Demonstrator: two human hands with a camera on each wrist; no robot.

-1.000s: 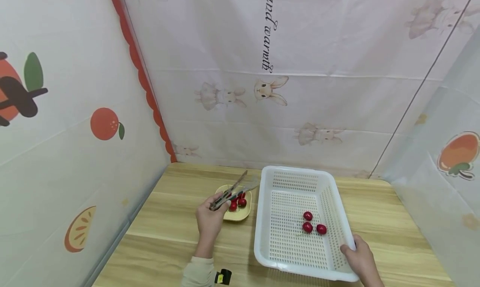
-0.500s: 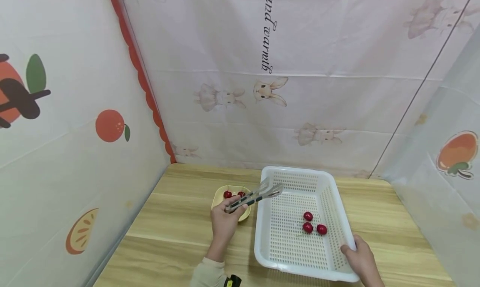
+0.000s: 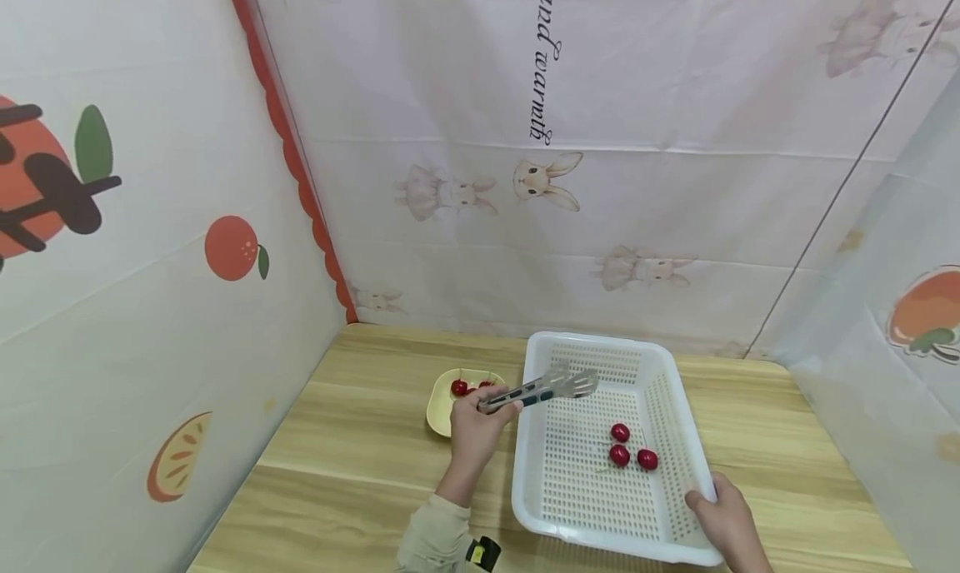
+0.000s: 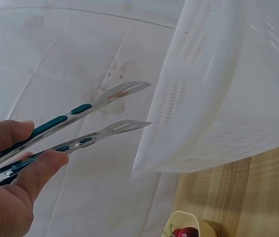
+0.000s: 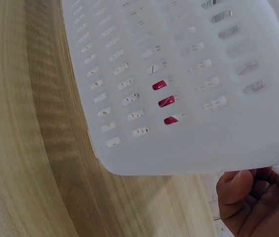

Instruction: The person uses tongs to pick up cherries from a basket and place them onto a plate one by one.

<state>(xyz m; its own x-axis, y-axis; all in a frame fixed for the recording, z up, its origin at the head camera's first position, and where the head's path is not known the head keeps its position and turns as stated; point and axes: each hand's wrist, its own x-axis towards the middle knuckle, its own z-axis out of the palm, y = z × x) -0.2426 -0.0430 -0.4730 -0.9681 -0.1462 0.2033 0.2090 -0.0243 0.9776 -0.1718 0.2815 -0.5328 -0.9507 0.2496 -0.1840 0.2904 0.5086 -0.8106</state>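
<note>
A pair of metal tongs (image 3: 536,397) with dark teal grips is held in my left hand (image 3: 476,431), thumb on one arm and fingers on the other. Its slotted tips stand apart above the left part of a white perforated basket (image 3: 585,537); in the left wrist view nothing lies between the tong arms (image 4: 87,105). Three red cherries (image 3: 619,455) lie on the basket floor. My right hand (image 3: 726,515) grips the basket's right rim near the front corner. Partly behind my left hand, a small yellow dish (image 3: 437,412) holds more cherries (image 3: 459,387).
The wooden table (image 3: 330,456) carries the dish on the left and the basket on the right. A printed cloth wall (image 3: 450,281) stands close behind the basket, with further cloth walls at both sides.
My left hand has carried the tongs rightward from over the yellow dish to over the basket, swinging the tips to the right. My right hand and the basket have stayed put.
</note>
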